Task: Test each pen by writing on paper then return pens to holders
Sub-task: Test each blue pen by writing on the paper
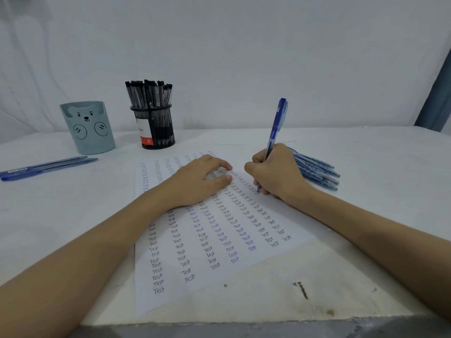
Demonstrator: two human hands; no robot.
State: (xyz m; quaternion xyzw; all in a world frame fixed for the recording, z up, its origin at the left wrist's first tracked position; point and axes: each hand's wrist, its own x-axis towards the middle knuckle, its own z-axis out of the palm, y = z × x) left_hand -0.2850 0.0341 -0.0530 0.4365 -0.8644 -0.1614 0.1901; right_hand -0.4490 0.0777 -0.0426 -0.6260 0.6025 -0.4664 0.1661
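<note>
A white sheet of paper (195,272) filled with columns of the word "Test" lies in the middle of the table. My right hand (278,174) grips a blue pen (275,128) with its tip touching the paper near the sheet's right edge. My left hand (200,179) rests flat on the paper with its fingers spread. Behind my right hand lies a pile of several blue pens (317,169). Two blue pens (46,165) lie at the far left. A black mesh holder (155,128) is full of black pens. A pale teal bear holder (87,128) stands to its left.
The white table (366,215) ends at a front edge near the bottom of the view. A small dark mark (301,289) shows on the table near that edge. A white wall stands behind the holders, with a blue curtain (436,101) at the far right.
</note>
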